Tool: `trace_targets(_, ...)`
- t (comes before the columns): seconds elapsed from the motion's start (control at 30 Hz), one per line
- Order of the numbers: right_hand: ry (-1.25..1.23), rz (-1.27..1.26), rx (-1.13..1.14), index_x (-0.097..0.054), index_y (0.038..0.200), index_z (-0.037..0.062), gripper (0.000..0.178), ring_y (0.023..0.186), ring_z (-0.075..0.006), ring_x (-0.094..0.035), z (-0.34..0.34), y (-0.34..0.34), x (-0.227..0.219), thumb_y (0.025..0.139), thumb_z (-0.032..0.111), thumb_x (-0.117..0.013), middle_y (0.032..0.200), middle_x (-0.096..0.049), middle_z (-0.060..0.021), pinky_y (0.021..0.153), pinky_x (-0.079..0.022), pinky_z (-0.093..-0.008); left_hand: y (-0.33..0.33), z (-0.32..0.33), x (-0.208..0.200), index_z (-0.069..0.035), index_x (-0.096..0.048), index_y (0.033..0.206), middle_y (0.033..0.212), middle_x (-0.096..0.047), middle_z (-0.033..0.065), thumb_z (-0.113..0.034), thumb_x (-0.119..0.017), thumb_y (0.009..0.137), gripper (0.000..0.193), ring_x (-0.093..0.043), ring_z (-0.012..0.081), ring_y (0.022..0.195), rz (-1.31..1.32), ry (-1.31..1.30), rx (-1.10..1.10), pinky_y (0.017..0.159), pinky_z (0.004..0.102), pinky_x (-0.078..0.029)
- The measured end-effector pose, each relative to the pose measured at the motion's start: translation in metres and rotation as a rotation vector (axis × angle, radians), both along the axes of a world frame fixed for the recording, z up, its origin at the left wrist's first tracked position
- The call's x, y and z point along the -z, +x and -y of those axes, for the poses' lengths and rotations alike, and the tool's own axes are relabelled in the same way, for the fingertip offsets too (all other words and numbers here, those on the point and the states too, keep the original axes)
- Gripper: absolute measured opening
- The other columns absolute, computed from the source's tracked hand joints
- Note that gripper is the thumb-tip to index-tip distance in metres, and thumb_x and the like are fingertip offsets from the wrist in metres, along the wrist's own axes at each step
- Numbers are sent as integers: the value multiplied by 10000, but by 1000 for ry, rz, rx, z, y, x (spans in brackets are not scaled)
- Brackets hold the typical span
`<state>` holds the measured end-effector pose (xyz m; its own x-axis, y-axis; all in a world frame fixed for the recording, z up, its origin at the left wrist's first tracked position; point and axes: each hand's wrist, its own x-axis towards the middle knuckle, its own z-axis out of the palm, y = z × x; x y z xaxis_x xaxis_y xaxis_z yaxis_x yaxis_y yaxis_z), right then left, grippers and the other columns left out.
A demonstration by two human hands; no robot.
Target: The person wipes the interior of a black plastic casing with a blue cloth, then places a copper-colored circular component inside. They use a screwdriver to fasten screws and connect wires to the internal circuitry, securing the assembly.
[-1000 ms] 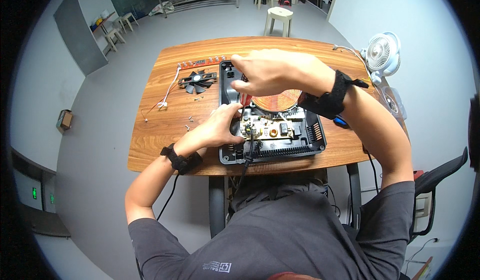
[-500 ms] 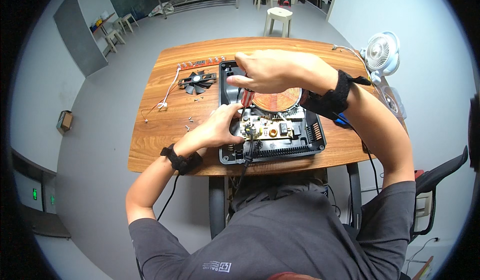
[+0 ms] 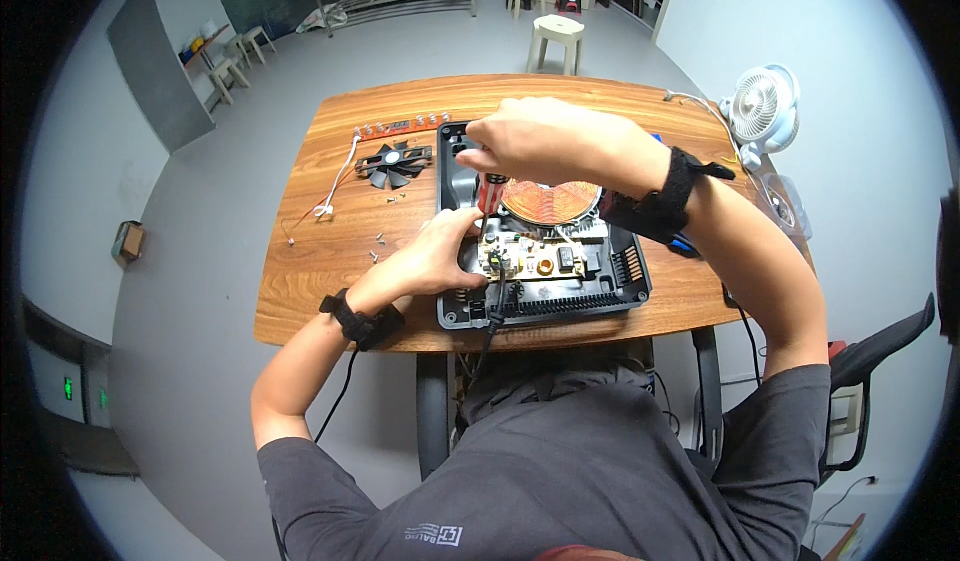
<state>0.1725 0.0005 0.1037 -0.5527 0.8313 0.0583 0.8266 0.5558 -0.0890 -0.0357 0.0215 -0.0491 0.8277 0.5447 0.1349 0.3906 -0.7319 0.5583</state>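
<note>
In my right hand (image 3: 525, 141) is a screwdriver (image 3: 490, 196) with a red and pale striped handle, gripped near its top and held upright. Its shaft points down at the left end of a circuit board (image 3: 530, 259); the tip is hard to make out. My left hand (image 3: 440, 253) grips that same end of the board, thumb at the near side and fingers at the far side. The board lies in the black housing (image 3: 625, 296) of an opened induction cooker. Behind the board sits a round copper coil (image 3: 550, 201), partly covered by my right hand and forearm.
Left of the housing lie a black fan (image 3: 395, 165), several loose screws (image 3: 375, 256) and an orange strip board (image 3: 405, 126) with white wires. A light-blue desk fan (image 3: 765, 109) stands at the right edge of the wooden table (image 3: 320, 301). A black cord (image 3: 492, 333) runs off the near edge.
My right hand has turned slightly at the top of the screwdriver, and its wrist has shifted a little left. The left hand and the board have stayed in place.
</note>
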Motion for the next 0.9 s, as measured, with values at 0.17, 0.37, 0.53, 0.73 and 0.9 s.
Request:
trace_targets(0.17, -34, 0, 79, -577, 1137, -3, 422, 885, -413, -684, 14, -2, -8, 1022, 403, -563, 932, -678, -241, 767, -546, -490, -1, 0, 4, 18, -471, 1369, 1161, -612, 209, -245, -892, 657, 868, -584, 362, 1130, 11, 7, -16, 1006, 435, -474)
trace_targets(0.37, -51, -168, -212, -619, 1043, -33, 253, 868, -399, -703, 2, 13, 4, 940, 197, -645, 937, -670, -236, 784, -562, -472, 0, -1, 5, 36, -460, 1383, 1196, -605, 215, -252, -890, 662, 887, -580, 366, 1151, 8, 22, 9, 1018, 441, -467)
trace_targets(0.53, -16, 12, 104, -655, 984, -25, 333, 909, -404, -707, 0, -4, 9, 999, 296, -567, 1033, -684, -270, 785, -564, -491, -2, -2, 6, 40, -460, 1384, 1205, -603, 217, -260, -889, 671, 885, -580, 361, 1160, -5, 34, 3, 1027, 434, -466)
trace_targets(0.73, -25, -21, 5, -609, 1130, -6, 359, 930, -413, -687, 16, 11, -3, 957, 307, -644, 1033, -677, -242, 802, -552, -495, 0, -2, 3, 42, -469, 1364, 1199, -593, 215, -264, -892, 683, 859, -576, 356, 1159, 12, 32, 26, 1023, 432, -470)
trace_targets(0.9, -93, -82, -145, -602, 1076, -11, 323, 866, -390, -685, 5, 13, 2, 908, 236, -725, 937, -691, -213, 766, -548, -457, 0, -2, 4, 42, -477, 1340, 1177, -582, 205, -251, -894, 683, 831, -578, 351, 1133, 17, 36, 38, 1012, 431, -474)
